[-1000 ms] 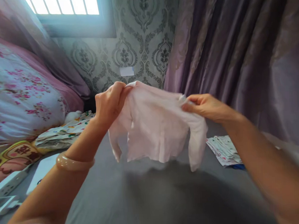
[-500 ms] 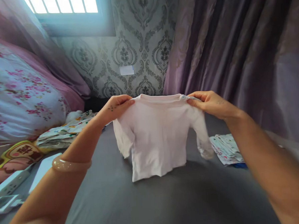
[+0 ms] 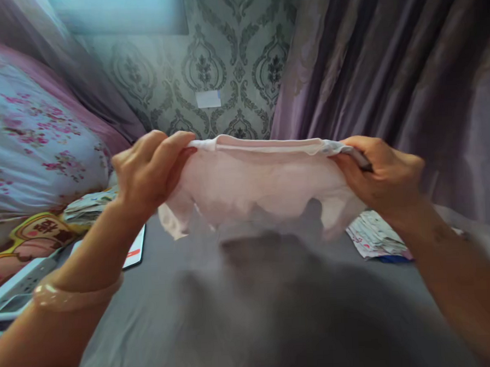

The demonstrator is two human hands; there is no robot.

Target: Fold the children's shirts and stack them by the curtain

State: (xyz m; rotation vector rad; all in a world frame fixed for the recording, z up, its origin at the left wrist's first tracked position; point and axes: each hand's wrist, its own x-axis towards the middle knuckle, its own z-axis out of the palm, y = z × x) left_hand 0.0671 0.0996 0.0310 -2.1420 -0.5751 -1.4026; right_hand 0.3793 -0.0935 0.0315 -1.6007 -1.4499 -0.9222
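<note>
A small pale pink long-sleeved shirt (image 3: 261,182) hangs in the air, stretched between my two hands over the grey bed sheet (image 3: 162,319). My left hand (image 3: 149,164) is closed around its left shoulder, beside the neckline. At the opposite shoulder, my right hand (image 3: 379,165) grips the cloth near the neckline's fastened end. The neckline faces up and is pulled straight. Below, the body and sleeves are blurred by motion and swing above the sheet.
Folded clothes (image 3: 377,234) lie on the right, and another clothes pile (image 3: 90,207) on the left. A power strip (image 3: 24,280), a tablet-like device (image 3: 135,249) and a yellow cartoon cushion (image 3: 38,232) sit left. Floral bedding (image 3: 40,128) and purple curtains (image 3: 370,62) border the bed.
Both hands have moved nearer and farther apart, pulling the shirt's shoulders wide. The shirt's lower part has swung up and away, and my hands have turned from a fingertip pinch to a fuller grip.
</note>
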